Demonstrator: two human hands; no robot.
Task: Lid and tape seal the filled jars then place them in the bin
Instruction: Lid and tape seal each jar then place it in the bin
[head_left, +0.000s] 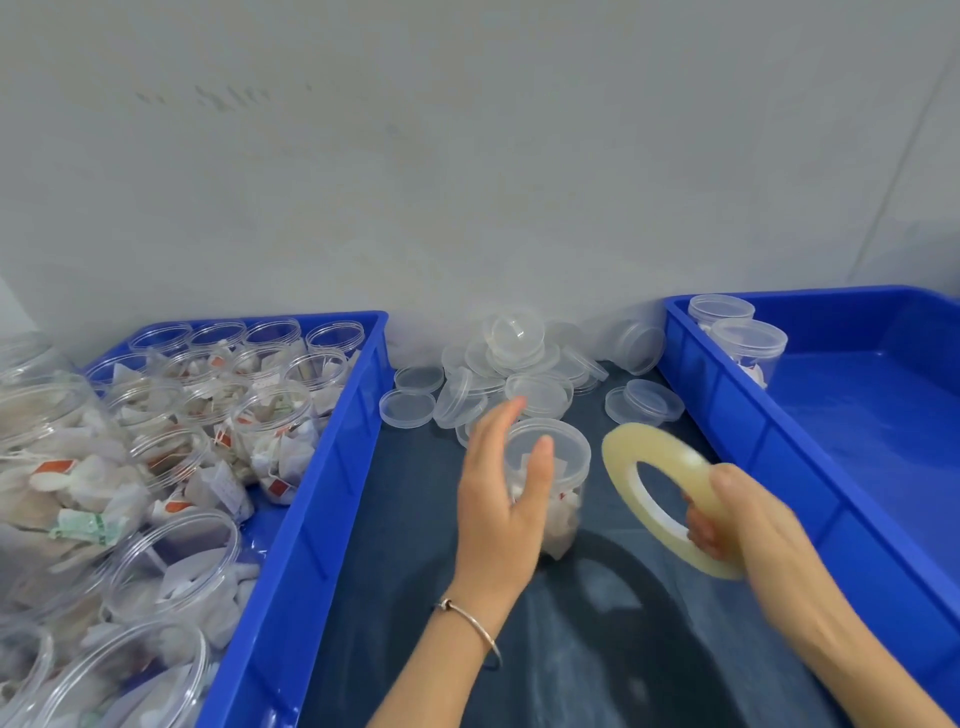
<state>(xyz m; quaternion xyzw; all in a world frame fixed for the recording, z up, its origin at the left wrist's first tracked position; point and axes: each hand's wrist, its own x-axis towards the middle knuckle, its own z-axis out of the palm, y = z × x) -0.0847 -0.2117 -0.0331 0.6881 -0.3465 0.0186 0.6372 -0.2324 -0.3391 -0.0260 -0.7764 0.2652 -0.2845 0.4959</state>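
Observation:
A clear filled jar (563, 483) with a lid on it stands on the dark table (415, 519) between two blue bins. My left hand (498, 499) is at its left side with fingers straight and the thumb across its front, blurred. My right hand (737, 525) grips a large ring of pale yellowish tape (660, 457) just right of the jar, tilted. The right blue bin (852, 431) holds two lidded jars (748, 343) in its far corner. The left blue bin (332, 467) is packed with several open filled jars (275, 426).
A heap of loose clear lids (519, 364) lies at the back of the table against the grey wall, and two more lids (644, 402) sit near the right bin. Large open jars crowd the lower left corner.

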